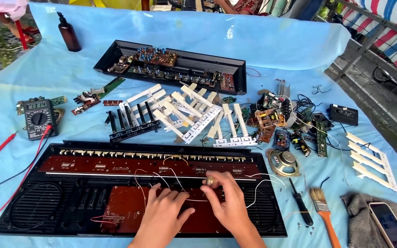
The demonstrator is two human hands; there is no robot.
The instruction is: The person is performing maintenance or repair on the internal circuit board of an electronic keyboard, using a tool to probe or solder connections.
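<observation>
An opened black keyboard shell [33, 216] lies in front of me with reddish-brown circuit boards [129, 164] and thin white wires inside. My left hand [164, 215] rests flat on the lower board, fingers spread, pressing down. Just to the right, my right hand [226, 200] pinches a small brass-coloured part [210, 181] between thumb and forefinger, above the board's right end. Both hands almost touch each other.
On the blue sheet lie a multimeter [37, 118] with red leads at left, loose white and black keys [180, 115], a second black shell [175, 66] at the back, small boards and a speaker [283, 163], a screwdriver [301, 204], a brush [322, 209], a phone [389, 225] and a brown bottle [69, 33].
</observation>
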